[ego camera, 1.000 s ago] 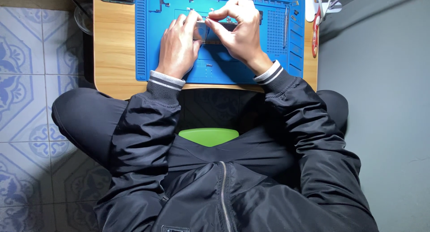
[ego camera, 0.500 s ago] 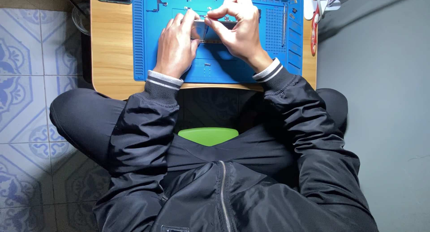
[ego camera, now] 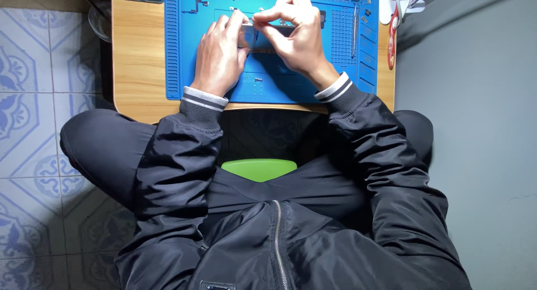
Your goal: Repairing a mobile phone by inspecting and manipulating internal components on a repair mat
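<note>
A small flat grey device (ego camera: 258,36), seemingly a phone body, is held between both hands over the upper middle of a blue work mat (ego camera: 344,71). The left hand (ego camera: 220,57) is laid palm down, knuckles up, with its fingers curled forward over the left end of the device; that end is gripped, though the thumb is hidden beneath the hand. The right hand (ego camera: 296,35) is arched above the right end, wrist bent inward, and the thumb and forefinger are pinched together at the device's top edge; whether something small is caught between them cannot be told. Both forearms are stretched forward from a black jacket, with striped grey cuffs (ego camera: 205,98) seen at the wrists.

The mat is spread on a small wooden table (ego camera: 137,60), which is set on a patterned blue-and-white tiled floor (ego camera: 33,71). Red-handled scissors (ego camera: 391,41) are seen at the table's right edge, well apart from the hands. A green seat (ego camera: 259,169) is visible between the crossed legs.
</note>
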